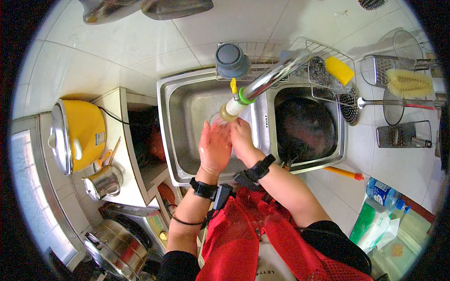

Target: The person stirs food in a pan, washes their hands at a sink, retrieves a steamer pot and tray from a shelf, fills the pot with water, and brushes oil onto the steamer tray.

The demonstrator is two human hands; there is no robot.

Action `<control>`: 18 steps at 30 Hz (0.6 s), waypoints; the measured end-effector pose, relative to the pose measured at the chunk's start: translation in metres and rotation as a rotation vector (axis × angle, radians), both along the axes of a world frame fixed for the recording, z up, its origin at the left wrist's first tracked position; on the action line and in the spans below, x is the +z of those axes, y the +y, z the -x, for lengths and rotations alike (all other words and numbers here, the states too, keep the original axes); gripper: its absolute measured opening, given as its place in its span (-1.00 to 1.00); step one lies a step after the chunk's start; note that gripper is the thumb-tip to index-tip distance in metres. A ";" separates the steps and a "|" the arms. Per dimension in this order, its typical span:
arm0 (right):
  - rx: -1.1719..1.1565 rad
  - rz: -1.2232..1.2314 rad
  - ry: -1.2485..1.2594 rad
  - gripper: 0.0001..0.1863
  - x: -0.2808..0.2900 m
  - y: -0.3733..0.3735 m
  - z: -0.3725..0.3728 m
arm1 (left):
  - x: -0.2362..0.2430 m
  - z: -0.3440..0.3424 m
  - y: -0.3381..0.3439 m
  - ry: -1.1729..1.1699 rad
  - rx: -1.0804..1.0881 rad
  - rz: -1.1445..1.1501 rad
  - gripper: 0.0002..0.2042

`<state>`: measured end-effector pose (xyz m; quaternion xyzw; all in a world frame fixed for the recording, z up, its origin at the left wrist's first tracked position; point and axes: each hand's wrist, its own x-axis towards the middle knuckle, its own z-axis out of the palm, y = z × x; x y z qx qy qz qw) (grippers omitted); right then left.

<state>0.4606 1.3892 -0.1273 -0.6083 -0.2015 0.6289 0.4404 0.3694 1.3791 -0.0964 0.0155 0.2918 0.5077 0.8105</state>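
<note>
My left hand [215, 147] is under the faucet nozzle [229, 111], palm up with the thumb apart. It looks wet and reddish. My right hand [242, 139] is curled close against the finger side of my left hand; its fingertips are hidden, and I cannot tell whether they grip anything. Both hands are over the left basin of the steel sink [180, 112]. Water seems to run from the nozzle onto the left fingers. The chrome faucet [274, 75] carries a green ring and a small yellow lever [233, 85].
A dark pan [307, 126] fills the right basin. Behind the sink stand a grey-blue cup [230, 60] and a wire rack with a yellow sponge [339, 70]. Graters and strainers hang at right. A yellow rice cooker [86, 136] and a metal pitcher [104, 181] stand at left.
</note>
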 end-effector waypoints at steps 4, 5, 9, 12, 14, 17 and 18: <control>-0.270 -0.097 0.202 -0.93 0.009 -0.009 0.021 | 0.001 0.001 0.000 -0.099 -0.018 0.020 -0.38; -0.265 -0.094 0.204 -0.93 0.008 -0.008 0.014 | 0.001 0.002 -0.003 -0.148 -0.017 0.002 -0.38; 0.154 0.192 0.305 -0.85 0.010 0.011 -0.017 | 0.011 -0.003 -0.015 0.004 -0.033 0.151 -0.44; 0.047 0.162 0.536 -0.84 0.014 0.010 -0.015 | -0.006 0.007 -0.015 -0.132 -0.047 0.076 -0.51; 0.027 -0.006 0.519 -0.85 0.015 0.002 -0.008 | -0.002 0.007 -0.007 -0.278 -0.050 0.013 -0.52; -0.133 -0.140 0.531 -0.89 0.019 -0.001 0.004 | 0.006 0.004 -0.001 -0.302 -0.015 0.092 -0.54; -0.131 -0.100 0.490 -0.90 0.012 -0.001 0.003 | -0.003 0.002 -0.007 -0.240 -0.040 0.030 -0.55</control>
